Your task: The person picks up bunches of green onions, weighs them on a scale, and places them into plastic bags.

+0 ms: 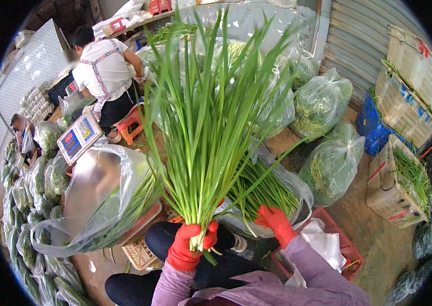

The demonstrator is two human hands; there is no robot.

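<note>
My left hand [188,247], in a red rubber glove, is closed round the pale stem ends of a large bunch of garlic chives [205,132]. The long green leaves fan upward. To the right my right hand [278,224], gloved the same, is held low at the near edge of an open clear bag [305,196]. Its fingers are bent together by the loose garlic chives [262,191] lying in that bag; what they pinch, if anything, cannot be made out. Another open clear bag [55,237] with long green stalks stands at my left.
A red crate [351,245] with white plastic sits at my right, beyond it a pale bin [389,188] of greens. Tied bags of vegetables [323,104] stand ahead. A scale [80,136] is at left, near a seated co-worker [103,71]. Bagged greens [27,204] line the left.
</note>
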